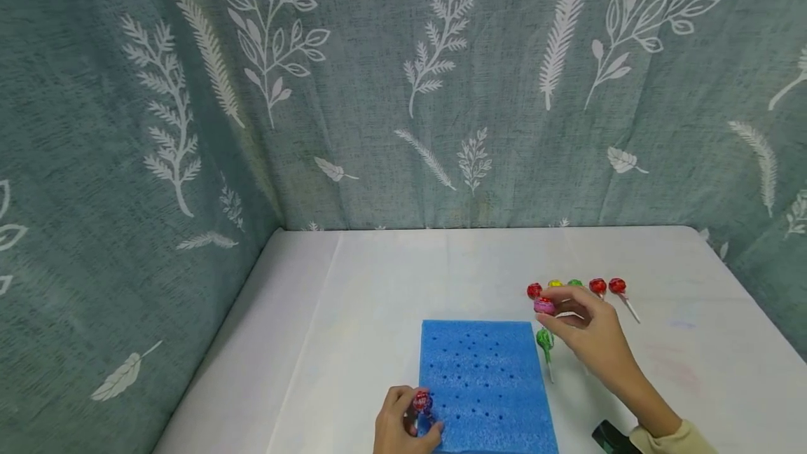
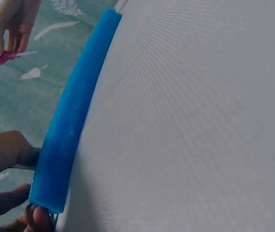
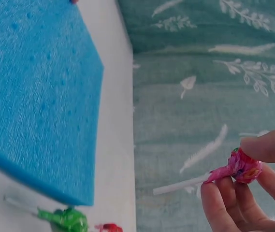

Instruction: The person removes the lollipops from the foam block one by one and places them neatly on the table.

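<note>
My right hand [image 1: 586,335] pinches a pink-wrapped lollipop [image 1: 544,306] by its head, above the table beyond the board's far right corner. Its white stick points away from the fingers in the right wrist view. A blue foam board [image 1: 482,370] dotted with rows of small holes lies flat on the table. At its near left edge my left hand [image 1: 403,422] grips the foam, fingers and thumb on either side of the edge. Between that finger and thumb in the head view, a red-wrapped lollipop [image 1: 422,401] stands at the board's left side, its stick hidden.
Beside the board's right edge lies a green lollipop [image 1: 545,339]. Farther back is a row with a red lollipop [image 1: 617,286], more red ones, a yellow and a green. A dark object [image 1: 611,436] sits by my right sleeve. Leaf-patterned curtains [image 1: 378,90] border the white table [image 1: 353,286].
</note>
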A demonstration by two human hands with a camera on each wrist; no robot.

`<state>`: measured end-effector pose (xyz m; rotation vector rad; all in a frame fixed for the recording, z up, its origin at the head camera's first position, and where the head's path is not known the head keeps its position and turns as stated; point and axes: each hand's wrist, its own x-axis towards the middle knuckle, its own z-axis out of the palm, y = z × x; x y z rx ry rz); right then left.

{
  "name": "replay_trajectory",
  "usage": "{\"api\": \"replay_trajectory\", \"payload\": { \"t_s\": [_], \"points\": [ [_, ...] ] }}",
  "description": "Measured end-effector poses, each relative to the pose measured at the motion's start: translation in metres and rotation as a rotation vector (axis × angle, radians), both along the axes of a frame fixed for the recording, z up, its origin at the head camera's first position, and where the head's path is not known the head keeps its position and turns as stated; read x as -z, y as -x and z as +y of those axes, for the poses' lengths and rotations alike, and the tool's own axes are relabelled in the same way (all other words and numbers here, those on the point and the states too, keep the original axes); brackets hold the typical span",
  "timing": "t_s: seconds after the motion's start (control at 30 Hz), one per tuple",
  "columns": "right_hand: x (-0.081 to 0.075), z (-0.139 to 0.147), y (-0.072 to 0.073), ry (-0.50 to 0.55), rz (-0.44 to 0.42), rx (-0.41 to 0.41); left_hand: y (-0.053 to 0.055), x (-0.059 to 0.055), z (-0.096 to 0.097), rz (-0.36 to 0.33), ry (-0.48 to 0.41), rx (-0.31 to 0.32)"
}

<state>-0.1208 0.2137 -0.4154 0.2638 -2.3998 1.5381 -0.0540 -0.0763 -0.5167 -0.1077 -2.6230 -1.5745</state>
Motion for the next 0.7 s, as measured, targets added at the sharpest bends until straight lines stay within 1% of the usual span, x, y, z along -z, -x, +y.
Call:
{"api": "replay_trajectory", "payload": {
  "t_s": [0.17, 0.5, 0.7],
  "points": [
    [0.001, 0.009, -0.002, -0.010, -0.011, 0.031, -0.001, -0.001, -0.003, 0.023, 0.023, 0.010],
    [0.005, 0.034, -0.007, -0.056, -0.013, 0.094, -0.002, -0.001, -0.002, 0.013, 0.033, 0.014],
    [0.007, 0.045, -0.009, -0.074, -0.024, 0.122, -0.002, -0.002, 0.000, -0.011, 0.025, 0.009]
  ]
}}
